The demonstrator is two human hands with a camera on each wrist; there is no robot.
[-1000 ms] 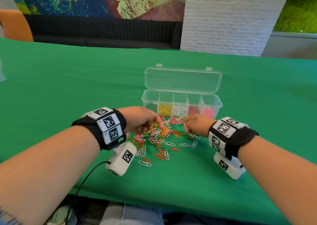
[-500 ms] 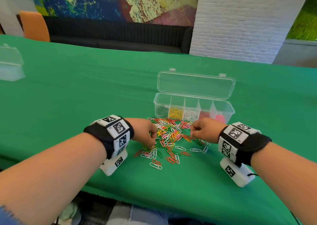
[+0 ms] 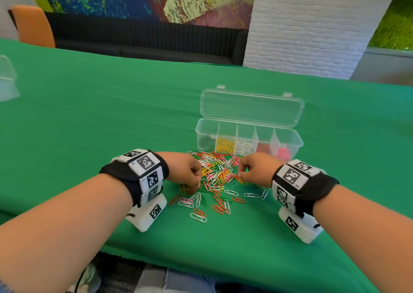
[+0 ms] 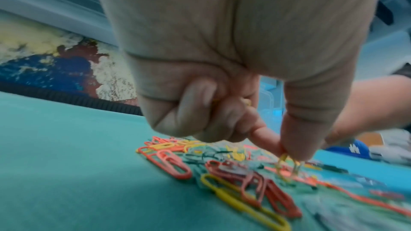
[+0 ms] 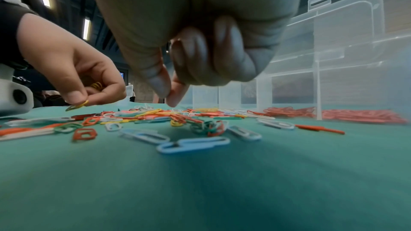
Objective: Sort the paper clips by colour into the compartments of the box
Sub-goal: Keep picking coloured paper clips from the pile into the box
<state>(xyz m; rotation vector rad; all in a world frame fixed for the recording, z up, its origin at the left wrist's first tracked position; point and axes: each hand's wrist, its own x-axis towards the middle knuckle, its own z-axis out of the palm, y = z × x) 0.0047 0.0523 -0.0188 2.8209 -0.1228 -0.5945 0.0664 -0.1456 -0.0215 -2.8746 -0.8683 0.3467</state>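
Note:
A loose pile of paper clips in several colours lies on the green cloth in front of the clear box, whose lid stands open. The box holds green, yellow, white, red and pink clips in separate compartments. My left hand is at the pile's left side. Its thumb and index finger pinch a yellow clip, and more yellow clips sit inside its curled fingers. My right hand hovers low over the pile's right side, fingers curled, thumb and index tips together. I see no clip between them.
Single white and red clips are scattered toward the table's near edge. A second clear box stands at the far left. An orange chair and a black sofa sit beyond the table.
My left hand has come down to the pile's near left side and pinched a yellow clip. My right hand has stayed by the pile's right side. The head view has shifted.

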